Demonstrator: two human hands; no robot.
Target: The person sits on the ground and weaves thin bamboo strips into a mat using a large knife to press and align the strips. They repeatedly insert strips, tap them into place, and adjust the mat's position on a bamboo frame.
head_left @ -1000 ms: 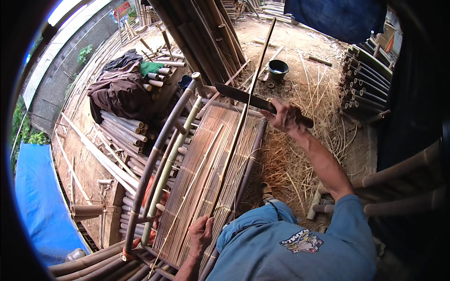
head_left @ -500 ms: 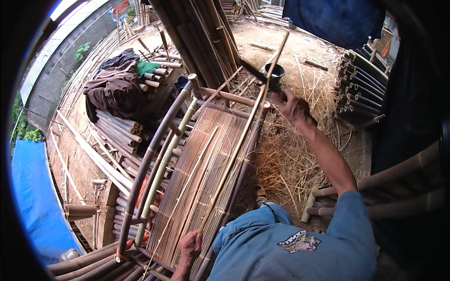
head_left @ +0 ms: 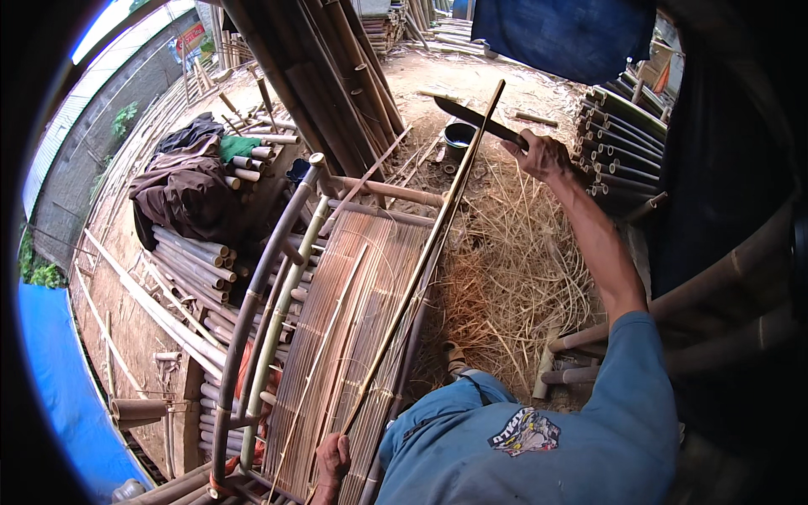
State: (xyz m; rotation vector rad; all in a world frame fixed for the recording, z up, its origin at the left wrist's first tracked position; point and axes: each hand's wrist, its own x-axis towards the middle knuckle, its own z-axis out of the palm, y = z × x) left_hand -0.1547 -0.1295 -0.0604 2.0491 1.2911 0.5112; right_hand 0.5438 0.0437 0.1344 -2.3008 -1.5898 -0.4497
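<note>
My left hand [head_left: 333,459] is closed around the lower end of a long, thin bamboo strip [head_left: 462,175]. The strip slants away over the right side of a bamboo bench [head_left: 387,252] with a slatted seat, and its far end sticks out past the frame. In my right hand [head_left: 543,157] is the handle of a long, dark-bladed knife [head_left: 465,113], held beyond the bench's far right corner. Its blade crosses the strip near the far end; whether they touch I cannot tell. Another pale strip [head_left: 332,324] lies lengthwise on the seat.
A dark bucket [head_left: 459,136] stands behind the strip. Shavings [head_left: 513,278] cover the ground right of the bench. Bamboo poles are stacked at left [head_left: 198,257] and right [head_left: 619,139]. Dark cloth [head_left: 181,185] drapes the left pile; thick poles [head_left: 337,76] lean behind.
My right hand has risen with the knife, whose blade now shows whole, angled up to the left. The strip's far end has shifted along. The whole view has moved slightly.
</note>
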